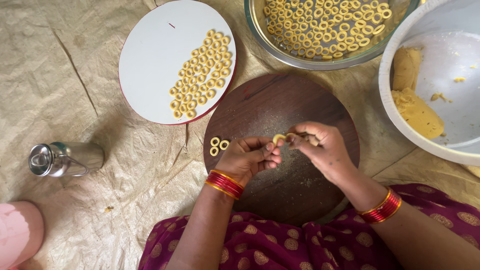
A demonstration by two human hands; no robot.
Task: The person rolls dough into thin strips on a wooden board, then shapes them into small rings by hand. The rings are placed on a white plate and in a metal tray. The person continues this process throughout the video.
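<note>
**Dough ring being pinched shut over the round board**

Dough strip (280, 138), pale yellow and curled nearly into a ring, sits between both hands just above the dark round wooden board (300, 190). Left hand (248, 156) has its grip narrow, thumb and forefinger nipping the left end of the strip. Right hand (320, 145) is likewise pinched narrow on the other end; a little more dough seems tucked under its fingers, hard to tell. Red and gold bangles on both wrists, maroon patterned cloth over the lap at the bottom edge.

Three finished rings (218, 145) lie on the board, just left of the left hand, touching one another. Board rests on the floor, on a crinkled beige sheet (75, 75). Steel bottle (65, 159) lies on its side well to the left; a pink object (17, 232) shows at the bottom left corner.

Farther out: white oval plate (150, 60) holds a dense patch of rings on its right half, left half bare. Steel bowl (260, 30) at the top has a lot more rings, one layer across the bottom. White basin (387, 100) at right holds two lumps of raw dough (415, 112) against its left wall.

Progress, judged: many rings done, but a fair amount of dough is unshaped, so perhaps past halfway, not near the end.
</note>
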